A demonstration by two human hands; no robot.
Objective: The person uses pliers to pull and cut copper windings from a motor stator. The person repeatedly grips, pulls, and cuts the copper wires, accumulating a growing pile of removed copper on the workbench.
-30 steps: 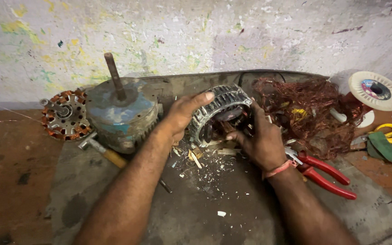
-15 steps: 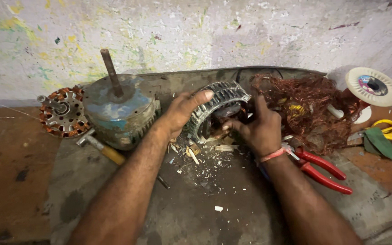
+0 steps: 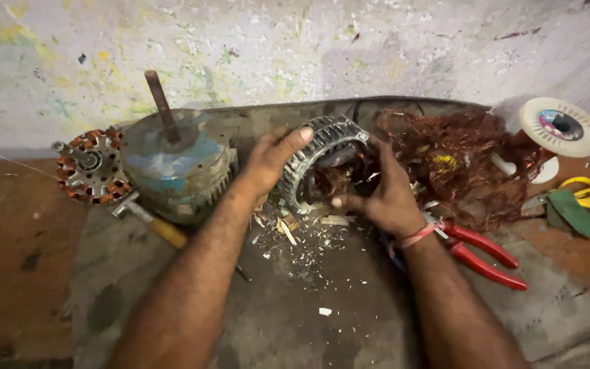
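Far left on the brown floor: a round stator core w/ copper coils [image 3: 92, 166], orange-brown, lying flat. Just right of it a motor housing [image 3: 175, 167], blue-grey, worn paint, w/ a rusty shaft [image 3: 161, 104] sticking up and tilted a bit left. A hammer [image 3: 148, 220] w/ yellowish handle lies against the housing's lower edge, head toward the coil core.

Centre, on the dark mat [image 3: 322, 328]: left hand [image 3: 268, 160] is spread wide, palm and fingers pressed on the outer rim of a ribbed metal stator ring [image 3: 319, 154] standing on edge. Right hand [image 3: 384, 195] is at the ring's open side, fingers curled narrow and reaching into the bore; can't tell if it grips anything in there. Red band on that wrist. Below the ring: pale chips and scraps [image 3: 295, 232] scattered on the mat.

Right of the hands: big tangle of copper wire [image 3: 459, 157], reddish, w/ a yellow bit in it. Red-handled pliers [image 3: 479, 253] lie near the right wrist. Far right: a white spool [image 3: 560, 126] w/ a round coloured label on its face, then yellow-handled scissors [image 3: 588, 195] beside a green scrap [image 3: 571, 212].
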